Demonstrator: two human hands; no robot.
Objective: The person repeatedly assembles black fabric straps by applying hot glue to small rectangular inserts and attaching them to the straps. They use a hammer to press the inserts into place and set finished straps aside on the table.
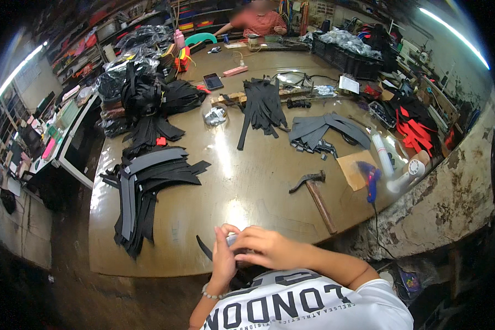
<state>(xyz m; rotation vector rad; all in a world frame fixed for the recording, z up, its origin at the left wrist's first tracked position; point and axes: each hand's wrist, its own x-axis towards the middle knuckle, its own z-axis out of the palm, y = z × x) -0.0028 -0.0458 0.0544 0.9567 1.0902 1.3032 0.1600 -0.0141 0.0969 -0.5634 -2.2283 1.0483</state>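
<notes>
A small grey piece sits between the two hands at the near edge of the bench, at six o'clock on its top. The left hand pinches it; the right hand curls in over it, fingers bent, though I cannot tell whether they grip. A curved black strip juts out at ten o'clock from the left hand. From the hands, a hammer lies at two o'clock, with a blue hot-glue gun beyond it, layered straps at ten, fanned grey strips at one, and black straps near twelve.
</notes>
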